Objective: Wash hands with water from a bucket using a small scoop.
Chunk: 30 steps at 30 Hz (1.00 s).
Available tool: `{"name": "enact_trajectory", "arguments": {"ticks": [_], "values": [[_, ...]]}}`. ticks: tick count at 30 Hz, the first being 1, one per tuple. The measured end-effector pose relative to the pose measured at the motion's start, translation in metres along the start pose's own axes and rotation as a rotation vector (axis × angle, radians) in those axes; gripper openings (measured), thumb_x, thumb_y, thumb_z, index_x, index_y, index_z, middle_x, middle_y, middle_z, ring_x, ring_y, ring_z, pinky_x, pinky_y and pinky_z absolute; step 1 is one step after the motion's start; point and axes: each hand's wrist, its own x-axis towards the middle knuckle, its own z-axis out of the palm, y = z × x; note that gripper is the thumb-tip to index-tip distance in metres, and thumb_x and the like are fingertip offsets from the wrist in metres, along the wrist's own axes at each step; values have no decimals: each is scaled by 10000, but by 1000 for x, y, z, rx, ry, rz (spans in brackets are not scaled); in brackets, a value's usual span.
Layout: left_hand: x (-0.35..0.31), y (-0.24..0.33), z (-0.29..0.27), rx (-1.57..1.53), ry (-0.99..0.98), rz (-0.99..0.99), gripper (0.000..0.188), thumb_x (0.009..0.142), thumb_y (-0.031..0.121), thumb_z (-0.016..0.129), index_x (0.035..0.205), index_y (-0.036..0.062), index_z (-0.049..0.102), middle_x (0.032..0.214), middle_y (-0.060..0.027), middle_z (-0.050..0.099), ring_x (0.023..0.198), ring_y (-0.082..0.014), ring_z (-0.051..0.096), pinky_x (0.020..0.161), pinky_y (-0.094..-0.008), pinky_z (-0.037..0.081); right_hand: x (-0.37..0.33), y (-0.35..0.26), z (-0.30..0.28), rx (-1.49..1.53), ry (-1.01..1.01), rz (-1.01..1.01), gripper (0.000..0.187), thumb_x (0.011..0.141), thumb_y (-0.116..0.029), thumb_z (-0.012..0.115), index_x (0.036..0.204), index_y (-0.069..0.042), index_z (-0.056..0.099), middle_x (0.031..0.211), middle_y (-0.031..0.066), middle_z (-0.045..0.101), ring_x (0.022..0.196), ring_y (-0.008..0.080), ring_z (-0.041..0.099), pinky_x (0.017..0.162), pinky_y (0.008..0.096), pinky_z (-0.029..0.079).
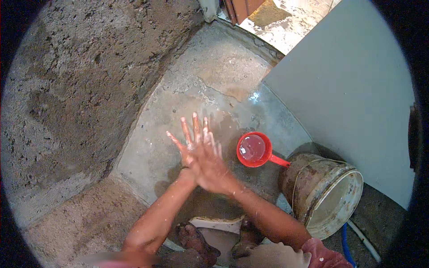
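My left hand (187,145) is stretched out above the wet floor, its fingers spread and wet, with white patches that look like lather. Across its back lies my right hand (211,167), blurred by motion, with its fingers laid out flat rather than curled. The two hands touch, and neither grips an object. To their right, a red long-handled plastic mug (252,148) holds cloudy water. Its handle points toward a dirty, pale bucket (328,196) that has a wire handle.
Rough walls (89,89) rise at the left. A grey door panel (348,89) stands at the right, beside a bright doorway (286,22). My bare feet (196,243) are at the bottom, beside a pale basin-like edge (219,224). A blue hose (346,245) runs below the bucket.
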Motion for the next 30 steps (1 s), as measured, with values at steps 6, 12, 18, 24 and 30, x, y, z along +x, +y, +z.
{"name": "enact_trajectory", "arguments": {"ticks": [6, 12, 18, 24, 30], "values": [[13, 32, -29, -220, -29, -83, 580, 970, 319, 488, 1509, 126, 389, 1655, -214, 23, 1520, -449, -46, 1037, -822, -52, 37, 63, -22, 179, 102, -43, 651, 977, -243, 526, 1540, -16, 291, 1565, 323, 252, 1494, 457, 164, 1173, 548, 261], [8, 36, -37, -325, -17, -147, 520, 1000, 303, 441, 1490, 132, 406, 1648, -236, -31, 1518, -453, -64, 1065, -795, -45, 25, 20, -45, 660, 387, 238, 502, 988, -126, 538, 1469, -13, 451, 1027, 154, 690, 903, 208, 674, 819, 301, 532], [5, 55, -52, -381, 0, -192, 477, 1004, 324, 461, 1459, 183, 466, 1645, -247, -47, 1511, -476, -55, 1072, -790, -33, 38, 26, -63, 920, 444, 268, 316, 1020, -231, 563, 1211, 13, 627, 719, 60, 644, 617, 103, 589, 570, 244, 481], [-2, 57, -57, -395, 5, -142, 519, 997, 195, 441, 1514, 223, 406, 1646, -238, 1, 1490, -531, -1, 1032, -831, -16, 30, 24, -72, 1269, 272, 450, 328, 1050, -286, 515, 1092, 15, 638, 745, 88, 668, 616, 130, 607, 583, 263, 508], [-7, 53, -52, -431, -58, -214, 579, 1003, 196, 422, 1569, 232, 301, 1649, -232, 5, 1495, -520, -24, 1027, -830, -29, 19, 9, -49, 1297, 429, 236, 186, 1016, -158, 569, 1026, 17, 631, 802, 86, 688, 684, 120, 619, 668, 244, 515]]}}
